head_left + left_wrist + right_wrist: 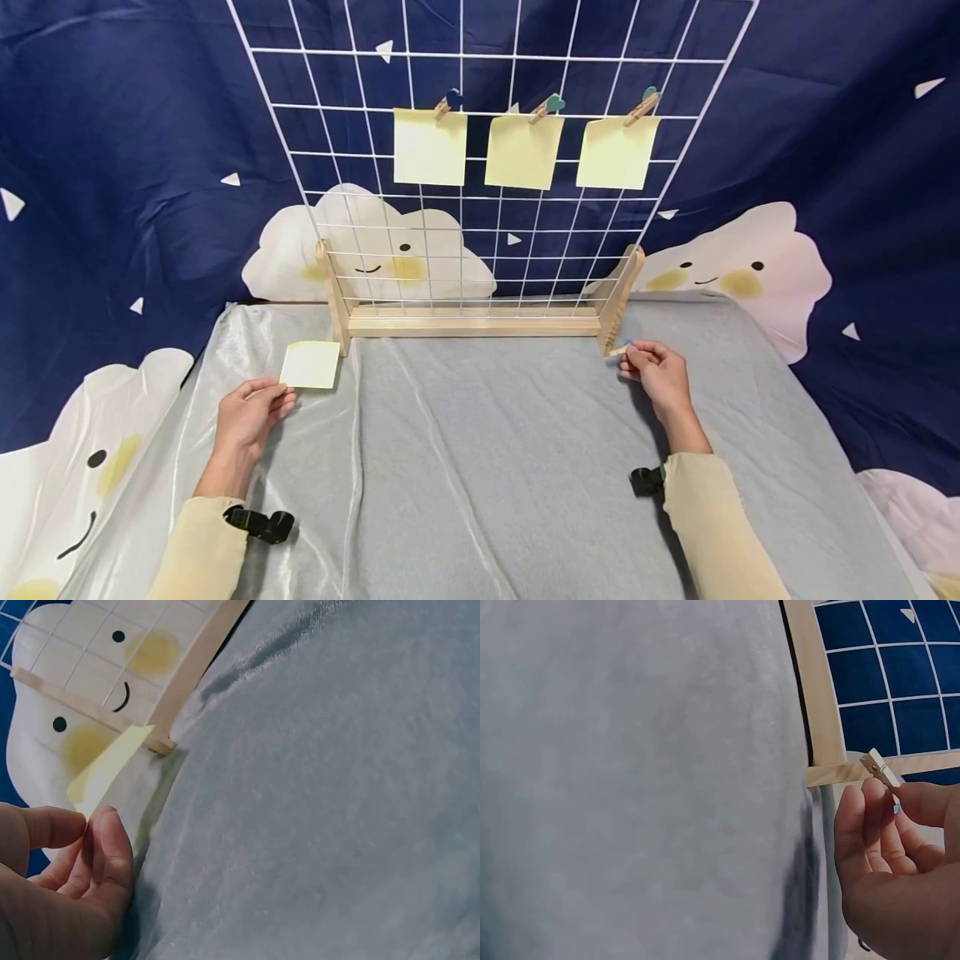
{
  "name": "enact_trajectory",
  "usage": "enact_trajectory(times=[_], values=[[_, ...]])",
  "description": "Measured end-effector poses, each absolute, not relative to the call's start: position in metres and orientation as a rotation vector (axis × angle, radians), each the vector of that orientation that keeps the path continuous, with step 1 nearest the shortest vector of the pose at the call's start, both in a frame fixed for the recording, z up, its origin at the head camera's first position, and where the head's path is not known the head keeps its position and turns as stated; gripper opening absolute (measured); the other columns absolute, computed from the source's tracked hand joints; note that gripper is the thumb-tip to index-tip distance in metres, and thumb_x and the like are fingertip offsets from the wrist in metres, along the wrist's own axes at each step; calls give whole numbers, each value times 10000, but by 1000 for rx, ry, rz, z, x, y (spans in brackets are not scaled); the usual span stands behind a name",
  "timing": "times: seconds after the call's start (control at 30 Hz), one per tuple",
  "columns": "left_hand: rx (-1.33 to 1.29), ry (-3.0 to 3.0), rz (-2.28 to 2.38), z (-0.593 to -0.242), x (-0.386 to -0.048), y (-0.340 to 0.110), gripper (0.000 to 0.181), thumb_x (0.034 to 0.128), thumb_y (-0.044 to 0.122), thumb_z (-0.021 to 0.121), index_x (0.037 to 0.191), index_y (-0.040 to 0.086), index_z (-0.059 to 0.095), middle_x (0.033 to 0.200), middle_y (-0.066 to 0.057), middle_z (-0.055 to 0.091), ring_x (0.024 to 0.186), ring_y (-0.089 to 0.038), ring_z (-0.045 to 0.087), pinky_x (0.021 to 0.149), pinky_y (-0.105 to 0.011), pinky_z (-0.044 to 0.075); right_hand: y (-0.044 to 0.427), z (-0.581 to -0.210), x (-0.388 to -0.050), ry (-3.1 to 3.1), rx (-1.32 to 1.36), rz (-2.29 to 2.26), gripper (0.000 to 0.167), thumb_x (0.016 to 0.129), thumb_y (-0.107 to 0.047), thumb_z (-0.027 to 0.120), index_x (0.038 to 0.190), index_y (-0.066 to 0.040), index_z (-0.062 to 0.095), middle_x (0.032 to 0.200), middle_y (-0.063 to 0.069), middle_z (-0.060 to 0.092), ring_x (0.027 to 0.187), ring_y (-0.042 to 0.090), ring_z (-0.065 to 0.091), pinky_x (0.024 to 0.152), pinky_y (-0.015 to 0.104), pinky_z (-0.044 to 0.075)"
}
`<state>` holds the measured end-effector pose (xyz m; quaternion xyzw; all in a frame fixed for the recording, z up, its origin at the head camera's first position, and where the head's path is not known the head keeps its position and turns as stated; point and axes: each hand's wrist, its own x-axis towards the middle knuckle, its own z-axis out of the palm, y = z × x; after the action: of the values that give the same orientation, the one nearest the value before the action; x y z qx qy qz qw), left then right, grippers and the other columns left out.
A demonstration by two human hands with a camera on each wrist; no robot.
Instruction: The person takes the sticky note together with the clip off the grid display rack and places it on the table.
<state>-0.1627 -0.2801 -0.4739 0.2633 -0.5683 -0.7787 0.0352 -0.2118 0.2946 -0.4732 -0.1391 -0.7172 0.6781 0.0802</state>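
Wire grid (pixel 462 56), one, standing on the worktop (pixel 480 450). Three yellow notes (pixel 522 158), hung high on the grid by pegs (pixel 542 111). One loose note (pixel 311 365), just beside the grid's left foot (pixel 335 292); left hand (pixel 251 412), fingers pinching its corner. One wooden peg (pixel 618 351), by the grid's right foot (pixel 619 296); right hand (pixel 662 377), fingers pinching it. Step, I judge: readying a fourth note. Next move seemingly calls for meeting at the grid, peg squeezed open over paper.

Grey cloth (pixel 495 442) beneath wooden-based grid stand (pixel 474 325)
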Motion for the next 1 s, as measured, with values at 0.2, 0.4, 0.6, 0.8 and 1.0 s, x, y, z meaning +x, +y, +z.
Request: enact_trajectory(times=[0.2, 0.4, 0.6, 0.8, 1.0], values=[[830, -1772, -2400, -477, -161, -283, 108, 965, -80, 600, 1050, -17, 578, 720, -38, 715, 672, -92, 707, 656, -213, 612, 296, -480, -211, -2212, -452, 2018, 203, 1026, -58, 590, 1149, 95, 541, 797, -24, 680, 678, 52, 661, 661, 201, 604], [835, -1780, -2415, -479, -161, -285, 120, 974, -73, 589, 1074, -17, 557, 721, -35, 712, 679, -93, 709, 665, -212, 612, 299, -484, -210, -2236, -452, 2007, 232, 1032, -68, 580, 1178, 106, 532, 815, -17, 682, 683, 43, 657, 661, 194, 601], [849, -1757, -2432, -481, -162, -286, 113, 971, -81, 586, 1051, -5, 561, 720, -36, 711, 673, -96, 708, 663, -215, 613, 301, -485, -210, -2231, -466, 2005, 275, 1031, -63, 580, 1204, 143, 522, 811, -20, 682, 680, 39, 657, 655, 192, 601], [867, -1790, -2412, -481, -161, -287, 102, 967, -73, 602, 1023, 11, 590, 717, -38, 712, 681, -96, 708, 675, -220, 615, 304, -487, -209, -2316, -466, 1963, 314, 1042, -82, 564, 1252, 144, 509, 813, -53, 678, 696, 26, 652, 651, 192, 600], [889, -1799, -2402, -481, -160, -288, 95, 957, -79, 611, 1001, 4, 629, 727, -45, 719, 682, -102, 712, 676, -227, 618, 306, -490, -210, -2388, -515, 1930, 306, 1043, -98, 561, 1239, 134, 529, 806, -32, 657, 688, 21, 627, 575, 192, 576]])
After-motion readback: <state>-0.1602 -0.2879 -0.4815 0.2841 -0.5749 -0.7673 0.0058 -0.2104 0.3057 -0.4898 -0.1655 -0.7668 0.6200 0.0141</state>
